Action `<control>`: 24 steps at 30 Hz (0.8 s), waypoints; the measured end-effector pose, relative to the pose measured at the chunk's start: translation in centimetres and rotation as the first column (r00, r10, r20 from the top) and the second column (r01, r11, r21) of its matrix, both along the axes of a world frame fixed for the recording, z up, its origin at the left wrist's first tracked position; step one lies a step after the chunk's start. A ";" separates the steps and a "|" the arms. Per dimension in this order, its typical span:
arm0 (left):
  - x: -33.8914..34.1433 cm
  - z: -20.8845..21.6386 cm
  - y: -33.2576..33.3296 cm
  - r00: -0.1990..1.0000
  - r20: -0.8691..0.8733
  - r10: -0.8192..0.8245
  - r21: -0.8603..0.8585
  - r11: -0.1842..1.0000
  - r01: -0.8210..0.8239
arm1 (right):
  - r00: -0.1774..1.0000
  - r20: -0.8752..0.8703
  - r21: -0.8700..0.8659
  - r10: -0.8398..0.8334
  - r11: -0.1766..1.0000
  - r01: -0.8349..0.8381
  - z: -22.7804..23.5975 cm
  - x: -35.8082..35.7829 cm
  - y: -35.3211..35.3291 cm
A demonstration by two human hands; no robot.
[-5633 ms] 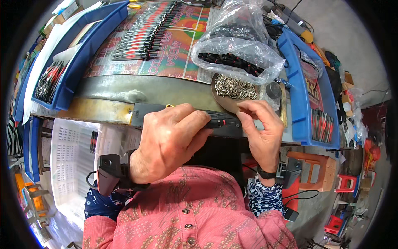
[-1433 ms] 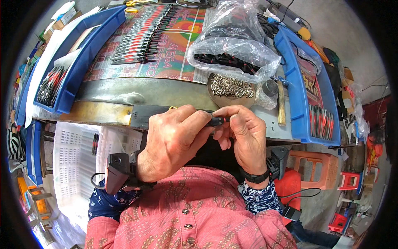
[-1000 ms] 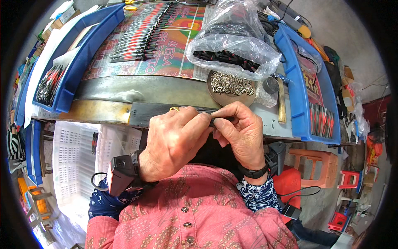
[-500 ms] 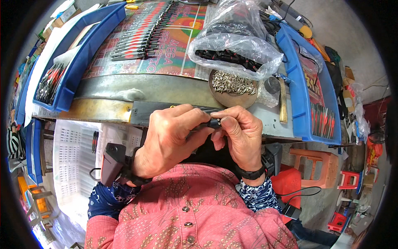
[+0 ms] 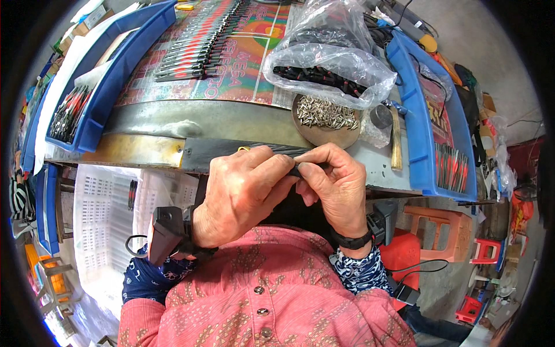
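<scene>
Both hands together at bench edge: left hand (image 5: 245,194) and right hand (image 5: 335,188) pinch one small black handle piece (image 5: 296,169). Looks light, rigid, easily fumbled; best gripped by fingertips near its exposed end.

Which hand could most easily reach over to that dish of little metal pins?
Probably the right hand: the dish of metal pins lies just beyond it, while the left hand is wrapped around the small dark part.
</scene>
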State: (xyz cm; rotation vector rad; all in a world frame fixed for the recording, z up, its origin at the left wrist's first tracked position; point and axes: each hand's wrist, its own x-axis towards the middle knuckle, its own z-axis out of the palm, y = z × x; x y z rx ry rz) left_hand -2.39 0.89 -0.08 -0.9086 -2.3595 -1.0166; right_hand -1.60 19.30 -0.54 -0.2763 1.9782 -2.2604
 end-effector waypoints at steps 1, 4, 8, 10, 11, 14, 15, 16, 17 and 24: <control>-0.1 0.1 0.0 1.000 0.005 -0.003 0.012 1.000 0.003 | 1.000 -0.004 -0.005 -0.008 1.000 0.008 0.1 0.1 -0.1; -0.7 0.6 -0.4 0.999 0.035 -0.039 0.034 0.999 0.038 | 0.999 -0.014 0.041 -0.047 0.998 0.047 0.6 0.5 0.0; -2.9 1.2 -2.3 0.999 0.048 -0.008 -0.035 0.999 0.010 | 0.984 -0.110 0.060 -0.141 0.987 0.149 0.9 0.0 0.6; -4.3 1.4 -3.9 0.990 0.099 0.096 -0.040 0.995 -0.093 | 0.978 -0.135 0.088 -0.159 0.981 0.172 0.8 -0.4 1.0; -5.2 1.4 -4.8 0.985 0.102 0.139 -0.047 0.990 -0.135 | 0.974 -0.145 0.109 -0.174 0.976 0.190 0.7 -0.5 1.2; -8.3 1.5 -8.0 0.964 0.032 0.263 -0.090 0.962 -0.259 | 0.981 -0.094 0.133 -0.169 0.974 0.181 0.2 -0.7 1.4; -9.3 1.5 -9.2 0.951 0.013 0.310 -0.134 0.943 -0.306 | 0.982 -0.092 0.123 -0.166 0.977 0.177 0.0 -0.6 1.3; -10.4 1.5 -10.2 0.952 -0.041 0.304 -0.136 0.942 -0.307 | 0.982 -0.090 0.130 -0.166 0.975 0.177 -0.1 -0.7 1.2; -11.3 1.5 -11.1 0.945 -0.066 0.319 -0.139 0.935 -0.325 | 0.982 -0.089 0.138 -0.166 0.974 0.177 -0.2 -0.7 1.2; -16.5 1.8 -14.8 0.906 -0.141 0.399 -0.221 0.879 -0.422 | 0.983 -0.105 0.133 -0.153 0.977 0.167 -0.7 -0.9 1.0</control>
